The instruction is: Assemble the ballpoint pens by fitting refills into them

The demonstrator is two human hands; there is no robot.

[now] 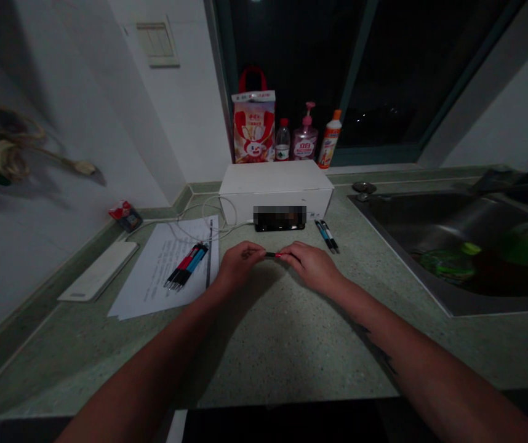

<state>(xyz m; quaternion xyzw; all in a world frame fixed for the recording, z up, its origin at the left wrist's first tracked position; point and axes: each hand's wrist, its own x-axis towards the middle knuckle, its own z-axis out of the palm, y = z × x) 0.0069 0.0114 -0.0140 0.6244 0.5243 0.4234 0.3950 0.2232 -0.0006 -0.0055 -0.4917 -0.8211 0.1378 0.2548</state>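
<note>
I have the left hand (pixel 242 264) and right hand (pixel 310 266) closed on what looks like a red-tipped pen part (pixel 273 254), mid-desk (pixel 264 351). Pens (pixel 186 266) lie on the paper (pixel 146 289) at left; two pens (pixel 327 236) lie right.

And here are the bare forearms, both of them (pixel 153 351) running in from the near edge, not a sleeve in sight! Over on the right forearm (pixel 412 351), there's a dark, jagged tattoo (pixel 375 347), its fine detail lost in the dim light. Down at the left hand (pixel 240 264), a small dark mark on the back, ink or shadow, can't call it! The right hand (pixel 312 267) shows bare skin.
</note>
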